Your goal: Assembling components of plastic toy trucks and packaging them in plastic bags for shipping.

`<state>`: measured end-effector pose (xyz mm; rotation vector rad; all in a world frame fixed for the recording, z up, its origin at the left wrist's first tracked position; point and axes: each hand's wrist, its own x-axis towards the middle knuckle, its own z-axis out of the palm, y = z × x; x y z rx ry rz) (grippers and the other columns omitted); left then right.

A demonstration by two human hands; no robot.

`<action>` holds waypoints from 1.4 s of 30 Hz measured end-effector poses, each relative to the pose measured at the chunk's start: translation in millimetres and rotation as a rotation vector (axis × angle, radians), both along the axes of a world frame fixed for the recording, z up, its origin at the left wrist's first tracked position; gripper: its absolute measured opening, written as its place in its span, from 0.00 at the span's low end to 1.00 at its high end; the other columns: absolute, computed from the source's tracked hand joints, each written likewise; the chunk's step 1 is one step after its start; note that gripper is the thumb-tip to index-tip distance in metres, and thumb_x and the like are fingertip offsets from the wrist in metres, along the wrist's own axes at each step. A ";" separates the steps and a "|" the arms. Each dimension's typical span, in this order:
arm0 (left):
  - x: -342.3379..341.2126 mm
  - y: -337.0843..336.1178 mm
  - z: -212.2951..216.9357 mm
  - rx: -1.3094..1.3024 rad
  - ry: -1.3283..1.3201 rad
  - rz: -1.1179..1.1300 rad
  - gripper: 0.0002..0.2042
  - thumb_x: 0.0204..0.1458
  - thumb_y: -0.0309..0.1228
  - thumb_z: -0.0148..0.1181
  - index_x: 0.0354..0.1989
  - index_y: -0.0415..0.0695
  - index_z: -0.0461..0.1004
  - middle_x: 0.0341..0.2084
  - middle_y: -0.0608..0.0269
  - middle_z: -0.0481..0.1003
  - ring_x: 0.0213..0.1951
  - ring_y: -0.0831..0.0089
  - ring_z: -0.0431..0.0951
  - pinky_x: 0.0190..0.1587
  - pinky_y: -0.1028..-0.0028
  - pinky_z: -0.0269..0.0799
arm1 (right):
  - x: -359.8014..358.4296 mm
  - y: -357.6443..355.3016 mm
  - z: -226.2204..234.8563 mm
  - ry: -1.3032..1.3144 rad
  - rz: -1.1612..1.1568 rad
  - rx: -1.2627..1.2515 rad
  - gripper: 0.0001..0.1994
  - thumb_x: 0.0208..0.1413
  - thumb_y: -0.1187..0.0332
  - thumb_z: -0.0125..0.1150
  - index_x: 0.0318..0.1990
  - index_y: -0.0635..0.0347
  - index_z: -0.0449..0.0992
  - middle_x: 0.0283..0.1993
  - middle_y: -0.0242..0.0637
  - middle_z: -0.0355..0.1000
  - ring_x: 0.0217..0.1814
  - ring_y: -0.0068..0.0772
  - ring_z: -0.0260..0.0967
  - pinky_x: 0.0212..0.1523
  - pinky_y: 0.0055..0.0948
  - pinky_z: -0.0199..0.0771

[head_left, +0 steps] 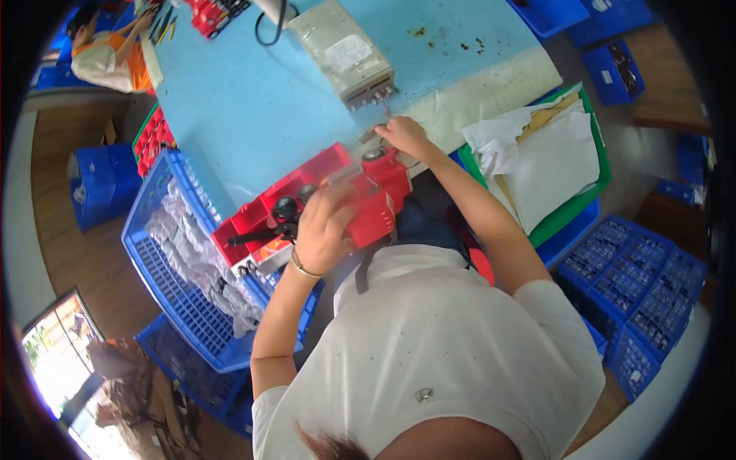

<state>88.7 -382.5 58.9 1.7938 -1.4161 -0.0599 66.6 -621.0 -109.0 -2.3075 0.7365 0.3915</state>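
Observation:
My left hand (325,228) is wrapped round a red toy vehicle (377,208) with black wheels, held at the near table edge. It is partly blurred. My right hand (406,136) is closed in a pinch just beyond the toy, close to the knobs and terminals on the front of a beige metal box (337,50). What its fingers hold is too small to make out; a thin lead seems to run there. Beside my left hand is a red divided tray (253,218) with black round parts and a black stick-like part in it.
A blue basket (165,287) of plastic-wrapped things stands at the left. To the right is a green crate (602,157) of white paper; stacked blue crates (629,264) stand beyond. Another person (107,57) works at the far left, near pliers and a red toy vehicle (205,17).

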 end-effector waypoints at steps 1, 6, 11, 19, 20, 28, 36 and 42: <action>1.5 8.4 8.7 -0.014 -0.103 -0.022 0.24 0.28 0.22 0.62 0.40 0.43 0.65 0.42 0.50 0.69 0.41 0.52 0.72 0.41 0.61 0.70 | 11.2 8.0 -20.4 0.000 0.022 0.004 0.18 0.49 0.54 0.58 0.32 0.64 0.76 0.32 0.46 0.74 0.37 0.43 0.73 0.38 0.33 0.72; 4.8 37.6 34.3 -0.067 -0.429 -0.006 0.22 0.29 0.24 0.62 0.38 0.44 0.65 0.40 0.49 0.69 0.41 0.53 0.72 0.42 0.61 0.70 | 39.6 27.7 -71.5 -0.015 -0.105 -0.159 0.19 0.48 0.53 0.58 0.23 0.65 0.74 0.29 0.45 0.74 0.31 0.46 0.72 0.32 0.36 0.71; 1.0 49.9 19.3 -0.370 -0.123 0.224 0.20 0.34 0.23 0.64 0.39 0.45 0.66 0.41 0.50 0.69 0.41 0.58 0.72 0.43 0.64 0.71 | 6.0 21.8 -45.3 -0.438 -0.560 0.682 0.11 0.50 0.61 0.57 0.28 0.61 0.71 0.18 0.29 0.64 0.19 0.23 0.61 0.20 0.26 0.60; -6.4 15.9 10.6 -0.636 1.906 0.157 0.22 0.52 0.49 0.51 0.50 0.48 0.66 0.41 0.58 0.70 0.41 0.63 0.72 0.41 0.65 0.72 | -82.9 90.0 234.7 -0.731 -0.123 1.040 0.09 0.57 0.71 0.52 0.44 0.62 0.67 0.22 0.28 0.65 0.22 0.15 0.63 0.22 0.14 0.61; -10.1 8.8 16.7 -0.623 1.907 0.140 0.22 0.52 0.49 0.51 0.50 0.48 0.66 0.41 0.58 0.70 0.41 0.63 0.72 0.41 0.65 0.72 | -81.8 92.2 241.5 -0.745 -0.134 1.030 0.09 0.57 0.71 0.52 0.44 0.62 0.67 0.22 0.28 0.65 0.22 0.15 0.63 0.22 0.14 0.61; -24.0 -23.1 40.4 -0.427 1.914 0.053 0.25 0.53 0.55 0.45 0.49 0.47 0.67 0.36 0.60 0.72 0.37 0.66 0.73 0.37 0.68 0.71 | -77.1 78.8 259.8 -0.986 0.055 0.308 0.10 0.50 0.74 0.61 0.39 0.67 0.71 0.25 0.33 0.70 0.24 0.19 0.68 0.25 0.18 0.68; -24.2 -40.0 39.4 -0.473 1.996 0.082 0.23 0.52 0.54 0.47 0.44 0.47 0.69 0.35 0.62 0.72 0.35 0.68 0.73 0.35 0.69 0.71 | -71.6 81.4 233.5 -1.356 0.060 -0.073 0.13 0.45 0.75 0.65 0.40 0.65 0.72 0.26 0.37 0.69 0.23 0.25 0.68 0.23 0.20 0.66; -11.7 -32.2 20.2 -0.529 1.787 -0.043 0.25 0.49 0.50 0.55 0.48 0.43 0.67 0.39 0.60 0.72 0.40 0.69 0.73 0.41 0.69 0.72 | -98.0 97.4 232.0 -1.153 -0.015 0.059 0.13 0.46 0.72 0.65 0.39 0.63 0.70 0.31 0.37 0.69 0.26 0.31 0.68 0.26 0.25 0.67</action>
